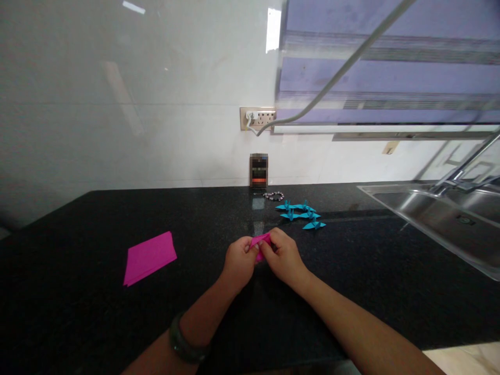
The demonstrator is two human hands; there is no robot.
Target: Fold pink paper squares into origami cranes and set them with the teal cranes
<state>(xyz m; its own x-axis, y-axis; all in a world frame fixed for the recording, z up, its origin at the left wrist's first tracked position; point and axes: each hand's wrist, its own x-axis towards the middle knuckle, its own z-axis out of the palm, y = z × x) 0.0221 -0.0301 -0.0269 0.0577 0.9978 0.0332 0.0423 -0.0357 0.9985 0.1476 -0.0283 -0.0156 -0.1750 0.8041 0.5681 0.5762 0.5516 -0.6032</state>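
Between my two hands, above the black counter, is a small folded piece of pink paper. My left hand pinches its left side, with the thumb on its face. On the right side my right hand grips the same paper between thumb and fingers. Much of the paper is hidden behind the fingers. A stack of pink paper sheets lies on the counter to the left, apart from my hands. Several blue paper cranes stand beyond my right hand.
A phone with a blurred screen leans against the wall, a beaded strap beside it. The steel sink and faucet are at the right. A white cable runs from the wall socket.
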